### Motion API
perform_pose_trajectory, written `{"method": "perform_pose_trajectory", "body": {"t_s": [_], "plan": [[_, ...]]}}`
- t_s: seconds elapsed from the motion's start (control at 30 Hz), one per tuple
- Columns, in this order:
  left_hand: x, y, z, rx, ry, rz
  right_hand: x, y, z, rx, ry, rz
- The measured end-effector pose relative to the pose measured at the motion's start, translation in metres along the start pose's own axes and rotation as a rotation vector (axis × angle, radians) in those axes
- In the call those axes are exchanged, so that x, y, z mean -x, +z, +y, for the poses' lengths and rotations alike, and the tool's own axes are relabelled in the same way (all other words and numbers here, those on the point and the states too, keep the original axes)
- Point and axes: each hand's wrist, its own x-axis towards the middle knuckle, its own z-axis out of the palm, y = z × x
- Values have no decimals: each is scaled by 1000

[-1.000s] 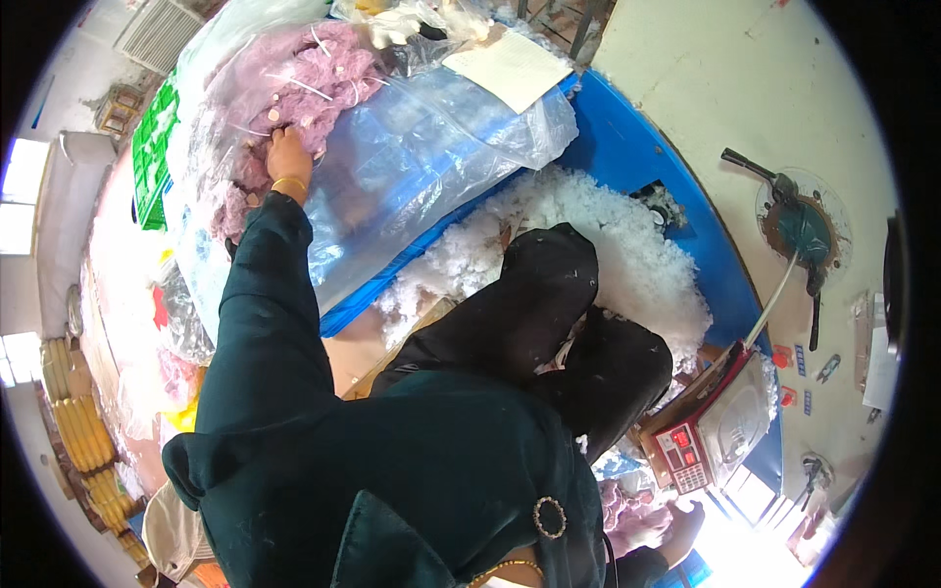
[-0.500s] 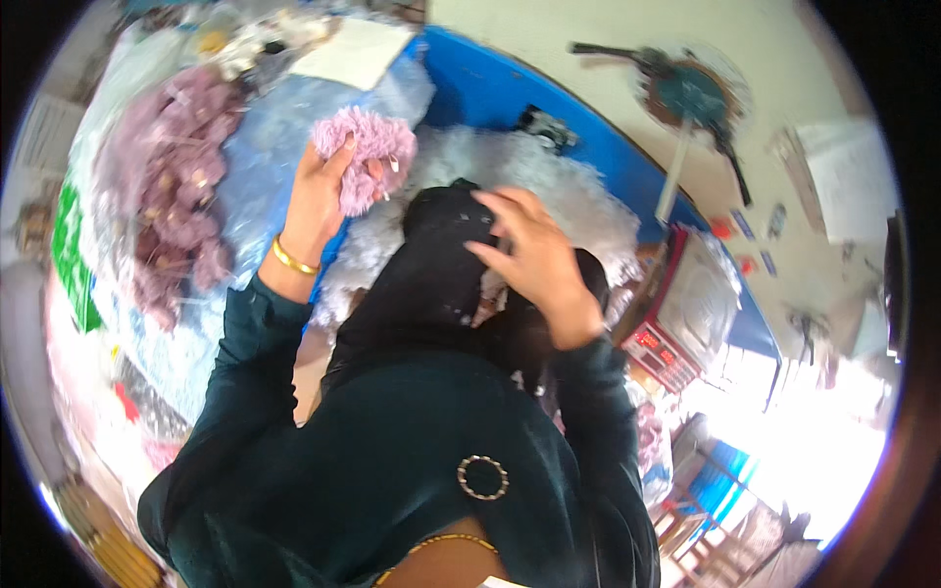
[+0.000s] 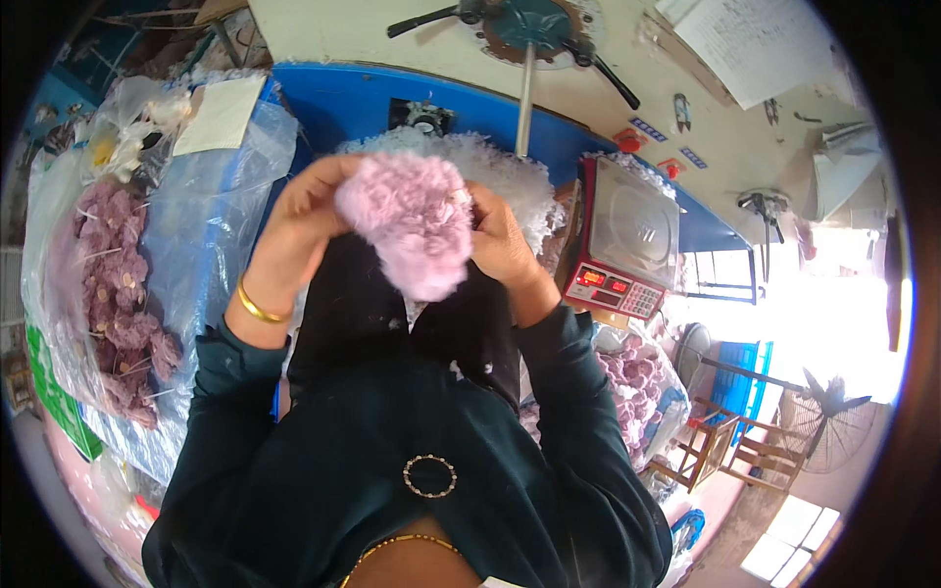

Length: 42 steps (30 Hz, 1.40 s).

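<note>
A fluffy pink plush piece (image 3: 412, 220) is raised above my lap, wider at the top and narrowing toward me. My left hand (image 3: 304, 220), with a gold bangle at the wrist, grips its left edge, the fingers partly behind it. At its right edge, my right hand (image 3: 505, 240) holds the plush between bent fingers and thumb. A small pale bit shows by the right fingertips, too small to name. Behind the plush lies loose white fibre stuffing (image 3: 515, 186) in a blue-walled trough (image 3: 333, 93).
On the left, clear plastic (image 3: 225, 196) lies beside several mauve plush pieces (image 3: 123, 284). A red-framed weighing scale (image 3: 627, 211) stands at right, above a bag of pink pieces (image 3: 632, 392). A handled metal fixture (image 3: 529, 34) sits on the far table (image 3: 353, 34).
My right hand has risen from over my lap to take hold of the plush piece. The plush has come nearer the middle, turned with a broad furry side up. The view has shifted.
</note>
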Motion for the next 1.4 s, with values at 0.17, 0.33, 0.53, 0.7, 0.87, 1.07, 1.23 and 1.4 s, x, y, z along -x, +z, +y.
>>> {"method": "perform_pose_trajectory", "body": {"t_s": [0.17, 0.33, 0.53, 0.7, 0.87, 1.07, 1.23, 1.4], "plan": [[-36, -1, -27, -212, -88, -330, 11, -23, -28, -119, -151, -211], [-47, 24, -45, 71, -344, -321, 24, -40, -16, -475, 140, -116], [-43, 38, -56, 48, -191, -318, 47, -30, -24, -918, 352, -53], [-53, 40, -64, -272, 60, -163, 34, -39, -47, -145, 180, 14], [-110, 43, -75, -328, 200, -36, -3, -68, -50, 673, -271, 401], [-154, 19, -100, -120, 166, -139, -17, -72, -36, 324, 19, 418], [-172, 14, -98, -232, 142, -90, -56, -59, -35, 1077, -353, 652], [-171, 28, -81, -222, -91, -22, -115, -89, -52, 1333, -116, 764]]}}
